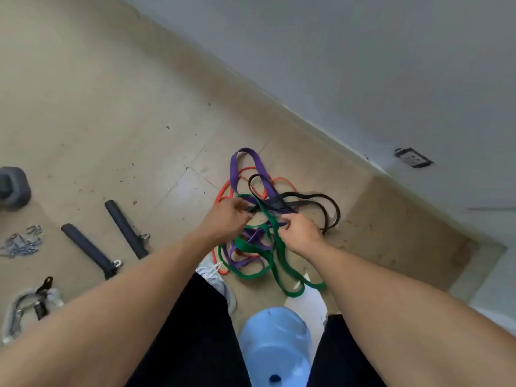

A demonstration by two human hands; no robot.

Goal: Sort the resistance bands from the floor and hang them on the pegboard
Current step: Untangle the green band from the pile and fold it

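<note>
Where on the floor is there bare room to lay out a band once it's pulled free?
Bare tile lies up-left of the band tangle, between it and the two black bar handles. The lower left is crowded with handles, chain and carabiners. Feet and a blue bottle fill the near side.

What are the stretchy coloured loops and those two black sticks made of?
The flat green band and flat purple band look like matte rubber or latex: limp, curling, no shine. The two black bar handles seem foam- or rubber-covered, with dull surfaces and metal eyelets.
</note>
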